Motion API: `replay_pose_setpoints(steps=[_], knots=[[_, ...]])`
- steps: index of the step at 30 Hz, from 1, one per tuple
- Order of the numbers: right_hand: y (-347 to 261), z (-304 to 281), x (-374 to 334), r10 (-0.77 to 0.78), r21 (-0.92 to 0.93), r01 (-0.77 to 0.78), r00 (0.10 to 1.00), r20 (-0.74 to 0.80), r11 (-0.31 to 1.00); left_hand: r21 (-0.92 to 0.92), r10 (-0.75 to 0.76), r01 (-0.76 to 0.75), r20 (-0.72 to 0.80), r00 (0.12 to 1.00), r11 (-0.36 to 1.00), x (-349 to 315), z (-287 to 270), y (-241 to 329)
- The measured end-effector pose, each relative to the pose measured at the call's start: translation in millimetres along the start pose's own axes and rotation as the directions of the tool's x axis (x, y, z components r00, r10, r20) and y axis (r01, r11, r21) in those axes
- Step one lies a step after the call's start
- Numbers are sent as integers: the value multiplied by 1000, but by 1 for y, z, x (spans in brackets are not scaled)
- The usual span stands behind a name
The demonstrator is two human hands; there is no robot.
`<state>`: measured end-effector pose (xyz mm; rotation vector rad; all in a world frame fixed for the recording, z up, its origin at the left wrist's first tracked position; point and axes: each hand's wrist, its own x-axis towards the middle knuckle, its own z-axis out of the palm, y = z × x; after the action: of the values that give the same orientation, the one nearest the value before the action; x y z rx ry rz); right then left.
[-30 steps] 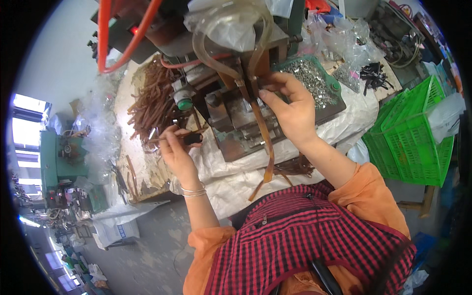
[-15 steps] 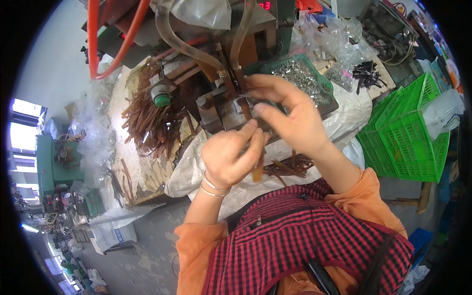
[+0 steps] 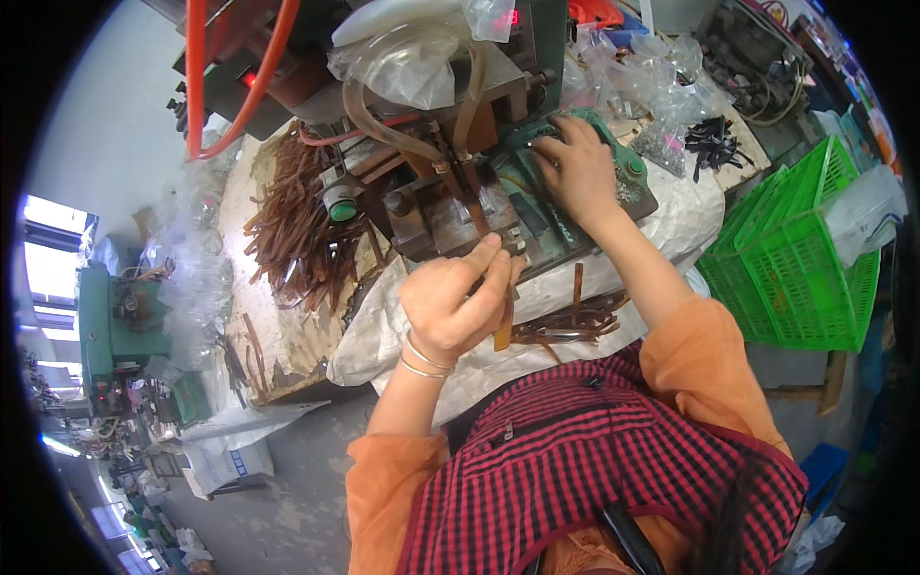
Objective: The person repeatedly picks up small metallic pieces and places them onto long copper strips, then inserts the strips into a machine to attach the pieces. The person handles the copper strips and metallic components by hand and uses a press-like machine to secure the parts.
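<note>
My left hand [image 3: 455,297] is closed in a pinch around a brown strip [image 3: 504,331], whose yellowish end hangs below the fingers. The strip's other part runs up onto the metal block of a small bench press [image 3: 460,216], under its narrow tool. Over a green tray [image 3: 637,196] of small shiny metal pieces, to the right of the press, is my right hand [image 3: 580,172]. Its fingers are bent, thumb and forefinger close together at the tray's left part. Whatever they grip is too small to name, and the hand covers many of the pieces.
A heap of brown strips [image 3: 302,230] lies left of the press, and more strips [image 3: 575,321] lie near my apron. Red tubing [image 3: 195,86] hangs at upper left. Plastic bags [image 3: 661,77] and black strips [image 3: 714,144] lie beyond the tray. Green crates [image 3: 791,254] stand at right.
My right hand has left the strip at the press and moved right and away from me, onto the tray of metal pieces. My left hand keeps its pinch on the strip.
</note>
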<state>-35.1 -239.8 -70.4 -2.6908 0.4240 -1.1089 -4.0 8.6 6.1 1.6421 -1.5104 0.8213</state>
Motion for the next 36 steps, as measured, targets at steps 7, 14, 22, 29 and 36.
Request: replay_pose_setpoints(steps=[7,14,22,29,36], knots=[[4,-13,-16,28,-92,-22,997,70,996,189,-233,242,-70,970,952,-69,-50,0],[7,-33,-9,226,57,-233,968,114,971,507,-482,509,-195,854,696,-55,-102,-77],[20,-27,-26,55,-47,-53,997,60,997,868,-630,367,-84,772,334,-112,-48,-163],[14,-42,-37,83,-121,-80,996,26,989,647,-495,328,88,864,688,-122,-53,-110],[18,-33,-36,70,51,-64,991,-118,997,-307,-847,842,-451,282,444,-102,-79,-95]])
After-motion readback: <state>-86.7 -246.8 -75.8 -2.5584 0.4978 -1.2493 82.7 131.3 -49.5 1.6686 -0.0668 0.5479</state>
